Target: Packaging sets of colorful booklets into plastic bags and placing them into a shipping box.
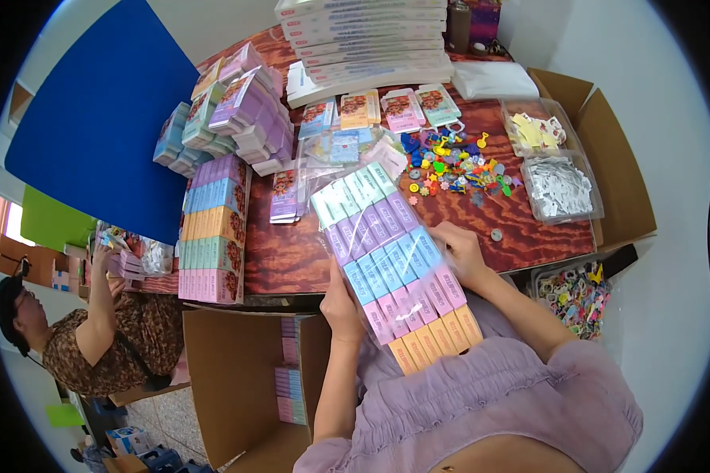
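Observation:
A flat pack of small boxes (390, 252), in rows of green, purple, blue, pink and orange, is tilted in front of me above my lap. Clear, shiny plastic film covers it. My left hand (341, 306) grips its left edge, and my right hand (459, 254) is closed on the opposite edge near the film. Some fingers are hidden behind the pack. Just beyond its far end lie clear plastic bags (327, 156) and a small stack of purple cards (285, 195) on the reddish wood-grain table (280, 256).
Left stand a similar block of boxes (213, 229) and piled card packs (248, 118). Colourful trinkets (457, 162) spread right of centre, beside tubs of paper slips (560, 188). White flat boxes (367, 43) are stacked behind. An open carton (244, 386) sits below; a co-worker (95, 339) works at left.

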The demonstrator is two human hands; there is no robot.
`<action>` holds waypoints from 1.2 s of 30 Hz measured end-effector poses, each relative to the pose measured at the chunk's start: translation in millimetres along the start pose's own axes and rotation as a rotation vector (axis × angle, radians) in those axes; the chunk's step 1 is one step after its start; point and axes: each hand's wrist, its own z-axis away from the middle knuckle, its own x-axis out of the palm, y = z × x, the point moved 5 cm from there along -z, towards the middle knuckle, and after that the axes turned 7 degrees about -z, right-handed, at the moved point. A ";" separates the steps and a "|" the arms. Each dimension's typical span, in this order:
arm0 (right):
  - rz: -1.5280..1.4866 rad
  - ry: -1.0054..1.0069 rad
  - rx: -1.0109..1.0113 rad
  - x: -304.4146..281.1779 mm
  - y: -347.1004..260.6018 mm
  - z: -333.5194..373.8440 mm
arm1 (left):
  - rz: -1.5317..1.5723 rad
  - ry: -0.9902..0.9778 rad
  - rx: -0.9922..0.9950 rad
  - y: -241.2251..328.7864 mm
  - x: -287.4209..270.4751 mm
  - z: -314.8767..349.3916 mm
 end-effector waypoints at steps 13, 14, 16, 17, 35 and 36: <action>0.074 0.090 -0.007 -18.5 -31.9 -5.4 | -0.107 -0.048 0.200 24.8 -25.3 2.1; 0.071 0.088 -0.008 -20.8 -34.6 -5.6 | -0.136 -0.032 0.253 28.2 -30.5 4.4; 0.064 -0.025 -0.059 -26.4 -42.4 -4.1 | -0.169 -0.018 0.303 33.4 -37.8 8.2; 0.059 -0.027 -0.061 -30.3 -43.4 -2.1 | -0.125 0.000 0.352 38.0 -40.8 9.6; 0.021 0.016 0.148 -8.6 0.4 22.9 | 0.010 -0.050 -0.085 -8.4 0.0 40.0; 0.049 -0.020 0.074 -5.9 -1.7 18.5 | -0.070 -0.058 -0.070 -8.6 4.1 36.4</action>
